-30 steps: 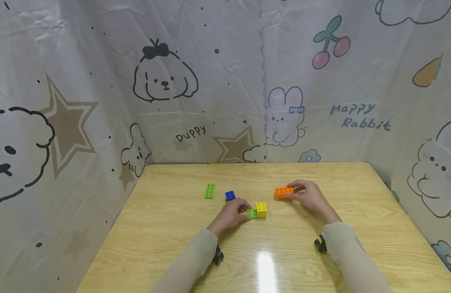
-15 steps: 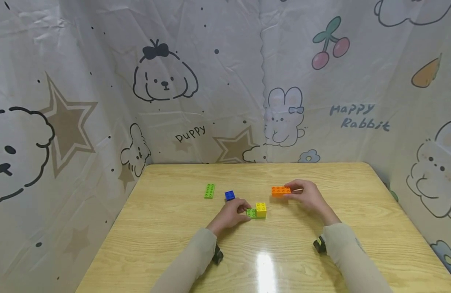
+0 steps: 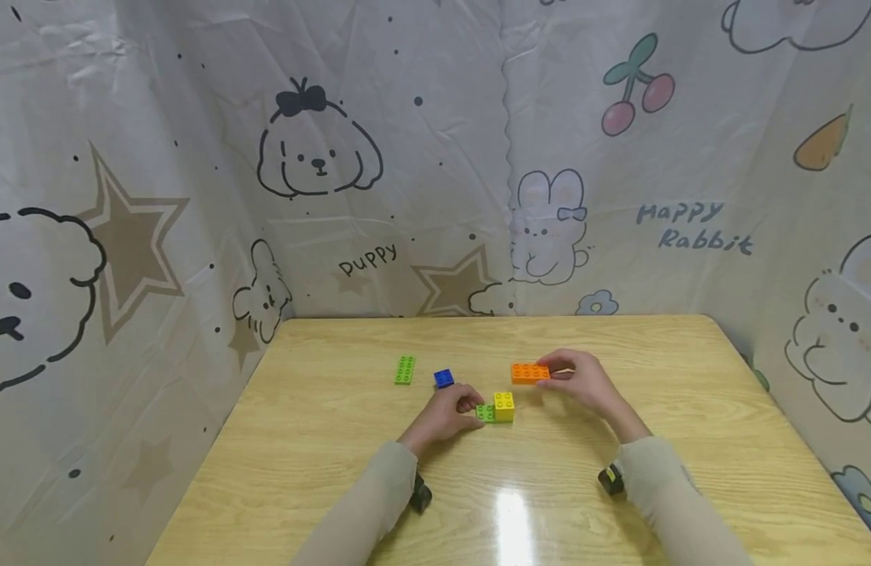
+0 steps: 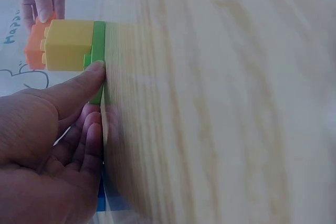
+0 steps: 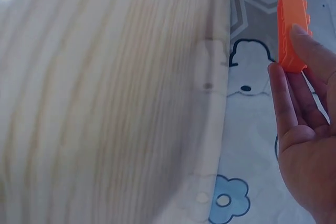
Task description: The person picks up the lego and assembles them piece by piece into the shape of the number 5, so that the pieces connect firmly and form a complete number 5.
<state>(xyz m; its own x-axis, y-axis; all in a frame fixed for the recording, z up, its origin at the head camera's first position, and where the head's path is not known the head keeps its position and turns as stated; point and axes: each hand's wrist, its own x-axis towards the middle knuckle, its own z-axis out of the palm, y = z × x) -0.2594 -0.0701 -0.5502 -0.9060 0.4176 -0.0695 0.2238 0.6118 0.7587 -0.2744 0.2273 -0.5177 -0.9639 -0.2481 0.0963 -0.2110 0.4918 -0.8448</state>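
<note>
My right hand (image 3: 586, 387) pinches one end of an orange brick (image 3: 530, 373) between thumb and fingers. In the right wrist view the orange brick (image 5: 292, 31) is held up off the wooden table. Toward the middle, my left hand (image 3: 444, 413) grips the left end of a flat green building plate (image 3: 485, 413) that lies on the table. A yellow brick (image 3: 504, 406) stands on the right half of that plate. Seen from the left wrist, the thumb presses on the green plate (image 4: 98, 40), and the yellow brick (image 4: 69, 44) partly covers the orange one.
Just behind my left hand sits a small blue brick (image 3: 444, 378). Another green plate (image 3: 405, 370) lies farther left on the table (image 3: 322, 472). A printed cloth (image 3: 435, 157) hangs around the table's back and sides.
My right hand has carried the orange brick leftward, nearer to the yellow brick. The left hand keeps its place on the green plate.
</note>
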